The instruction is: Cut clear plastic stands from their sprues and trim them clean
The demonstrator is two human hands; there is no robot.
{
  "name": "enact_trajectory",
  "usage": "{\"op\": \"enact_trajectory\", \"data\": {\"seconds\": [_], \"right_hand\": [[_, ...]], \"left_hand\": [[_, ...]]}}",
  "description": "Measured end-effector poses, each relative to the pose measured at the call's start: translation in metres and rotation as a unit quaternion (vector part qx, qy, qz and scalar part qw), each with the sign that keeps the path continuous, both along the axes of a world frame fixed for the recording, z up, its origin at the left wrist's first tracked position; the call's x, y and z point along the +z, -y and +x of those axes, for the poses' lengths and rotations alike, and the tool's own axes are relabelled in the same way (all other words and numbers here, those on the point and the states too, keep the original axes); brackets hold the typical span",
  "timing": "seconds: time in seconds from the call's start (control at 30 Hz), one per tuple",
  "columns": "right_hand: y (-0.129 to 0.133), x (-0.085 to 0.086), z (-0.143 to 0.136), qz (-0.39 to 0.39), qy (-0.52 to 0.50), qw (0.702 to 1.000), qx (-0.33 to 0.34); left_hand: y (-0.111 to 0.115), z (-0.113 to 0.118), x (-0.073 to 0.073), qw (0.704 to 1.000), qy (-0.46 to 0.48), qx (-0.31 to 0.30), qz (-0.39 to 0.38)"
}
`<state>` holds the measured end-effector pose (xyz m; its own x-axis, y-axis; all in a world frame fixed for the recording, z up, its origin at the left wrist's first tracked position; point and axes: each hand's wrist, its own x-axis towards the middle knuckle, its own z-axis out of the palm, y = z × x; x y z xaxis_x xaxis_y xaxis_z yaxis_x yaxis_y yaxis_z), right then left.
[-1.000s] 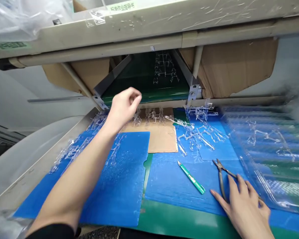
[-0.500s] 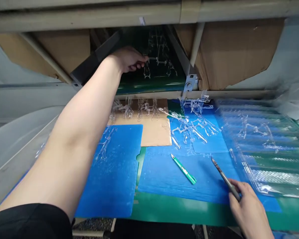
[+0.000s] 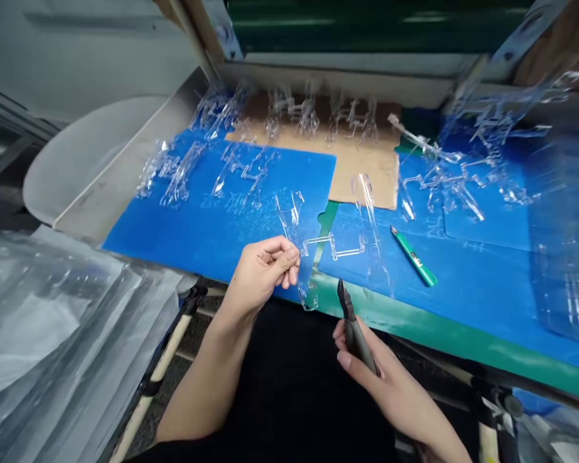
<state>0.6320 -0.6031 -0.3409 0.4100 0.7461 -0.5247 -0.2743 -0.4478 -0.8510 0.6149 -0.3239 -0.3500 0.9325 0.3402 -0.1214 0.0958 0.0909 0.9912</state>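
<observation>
Hands [image 3: 260, 271] [image 3: 388, 373] hold clear frame [image 3: 333, 247], left — pliers [image 3: 351, 318], right.

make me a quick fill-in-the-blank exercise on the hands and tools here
The clear plastic frame is in the person's ____ hand.
The pliers are in the person's ____ hand.
The pen-shaped knife is coloured ____.
The sheet under that knife is coloured ____.

Missing words: left; right; green; blue.
</observation>
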Motion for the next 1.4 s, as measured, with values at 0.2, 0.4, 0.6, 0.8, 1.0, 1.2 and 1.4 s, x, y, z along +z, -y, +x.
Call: {"op": "enact_trajectory", "data": {"seconds": [0.2,0.4,0.6,0.8,1.0,1.2,1.4], "right_hand": [[-0.014,-0.006,-0.022,-0.047,0.003,0.999,0.025],[-0.019,-0.003,-0.029,-0.036,0.024,0.999,0.010],[-0.014,-0.001,-0.029,-0.038,0.034,0.999,0.009],[-0.014,-0.002,-0.028,-0.032,0.036,0.999,0.016],[-0.013,-0.005,-0.023,-0.023,0.019,0.999,0.029],[-0.009,-0.006,-0.016,-0.018,0.024,0.998,0.049],[-0.013,-0.015,-0.007,0.015,-0.013,0.999,0.050]], "left_hand": [[0.006,-0.034,-0.024,0.999,0.002,-0.006,-0.050],[0.024,-0.040,-0.026,0.995,0.003,-0.065,-0.081],[0.026,-0.042,-0.030,0.994,-0.002,-0.070,-0.088],[0.029,-0.044,-0.031,0.992,-0.008,-0.081,-0.096],[0.031,-0.042,-0.031,0.992,-0.015,-0.089,-0.092],[0.032,-0.038,-0.033,0.989,-0.016,-0.109,-0.099],[0.032,-0.028,-0.035,0.987,-0.017,-0.120,-0.107]]}}
